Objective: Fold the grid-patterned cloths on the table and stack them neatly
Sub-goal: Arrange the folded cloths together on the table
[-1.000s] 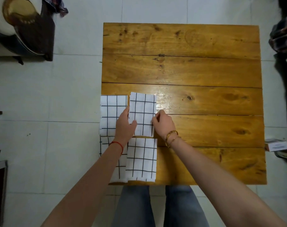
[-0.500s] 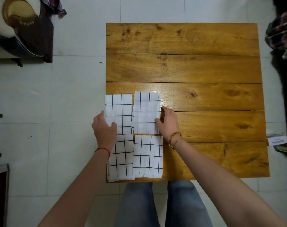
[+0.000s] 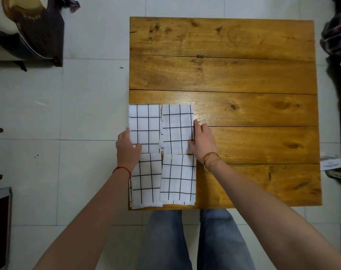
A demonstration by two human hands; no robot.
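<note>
Several folded white cloths with a black grid lie in a two-by-two block at the near left corner of the wooden table (image 3: 243, 65). My left hand (image 3: 126, 149) grips the left edge of the far-left cloth (image 3: 146, 125), thumb on top near its lower corner. My right hand (image 3: 203, 143) rests against the right edge of the far-right cloth (image 3: 177, 129), fingers spread on the wood and thumb touching its lower corner. The near-left cloth (image 3: 148, 180) and near-right cloth (image 3: 178, 178) lie flat at the table's front edge, the left one partly under my wrist.
Bare wood fills the table's far and right parts. Dark furniture with a round white object (image 3: 29, 30) stands on the tiled floor at far left. Dark clothing (image 3: 337, 39) hangs at the right edge, and a white box (image 3: 330, 162) lies below it. My legs (image 3: 185, 240) are under the front edge.
My left hand left the far-right cloth and moved to the left edge of the far-left cloth. My right hand stayed at the far-right cloth's right edge. The cloths now lie squarer.
</note>
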